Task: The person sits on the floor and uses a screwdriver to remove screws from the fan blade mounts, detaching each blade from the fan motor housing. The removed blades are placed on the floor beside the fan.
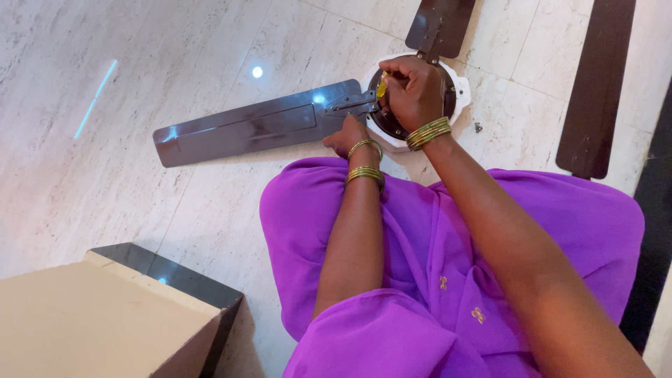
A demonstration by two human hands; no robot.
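A ceiling fan lies on the pale marble floor, its white and dark motor hub (458, 87) partly hidden under my hands. My right hand (414, 91) is shut on a yellow-handled screwdriver (381, 87), tip down where a dark brown blade (252, 129) meets the hub through its metal bracket (348, 103). My left hand (348, 136) rests on the floor against the blade's near edge, beside the hub, fingers mostly hidden. A second blade (439, 26) points away from the hub at the top.
A third brown blade (596, 84) lies loose on the floor at the right. A small dark screw (478, 127) sits right of the hub. A beige box with a dark side (112, 318) stands at the lower left. My purple-clothed lap (448, 266) fills the foreground.
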